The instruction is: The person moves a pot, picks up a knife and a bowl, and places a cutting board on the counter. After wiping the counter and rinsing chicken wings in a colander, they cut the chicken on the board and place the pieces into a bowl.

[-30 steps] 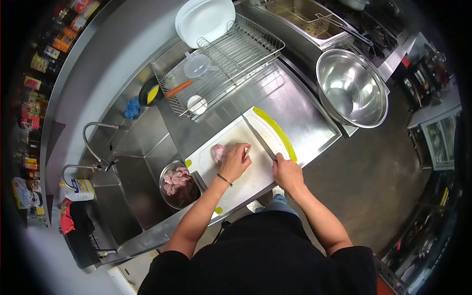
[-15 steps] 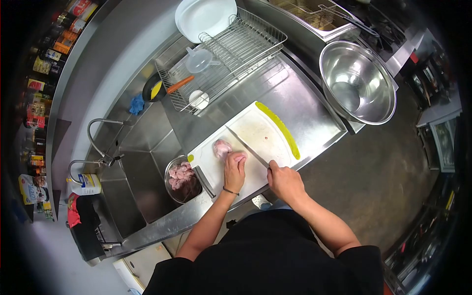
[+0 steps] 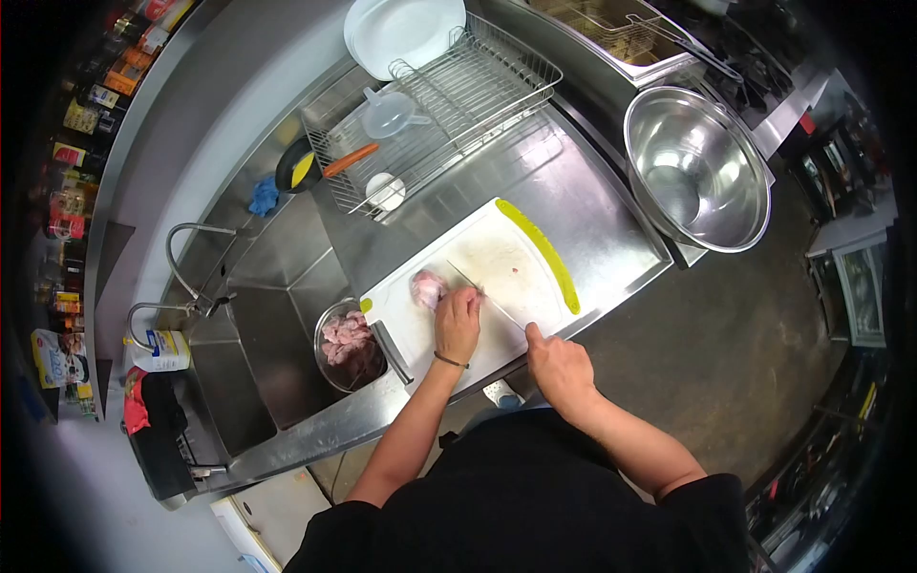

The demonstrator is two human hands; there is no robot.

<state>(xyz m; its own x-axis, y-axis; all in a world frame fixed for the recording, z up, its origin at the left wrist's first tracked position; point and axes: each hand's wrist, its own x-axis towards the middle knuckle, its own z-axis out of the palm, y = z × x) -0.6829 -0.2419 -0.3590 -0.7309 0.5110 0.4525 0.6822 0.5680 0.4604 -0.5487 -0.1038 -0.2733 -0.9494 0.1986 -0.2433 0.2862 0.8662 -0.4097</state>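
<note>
Steel desk [image 3: 611, 215]: the board [image 3: 523, 277] lies by its near edge. The right hand's [image 3: 564, 372] fingers clamp the rigid knife [image 3: 506, 312]. Meat [image 3: 427, 287], towards the board's left edge, looks light, soft, slippery; press from above, where the left hand's [image 3: 458, 329] fingers bunch together.

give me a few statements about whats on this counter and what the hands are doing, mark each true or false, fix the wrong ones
1. The right hand grips a thin metal knife. True.
2. The left hand is inside the sink. False: it is at the white cutting board, close to the blade.
3. A round metal bowl of pink raw meat pieces is beside the board, at the sink. True.
4. The orange handle lies on the cutting board. False: it is at the wire dish rack.
5. The board's lime-green strip is on the side away from the sink. True.
</note>
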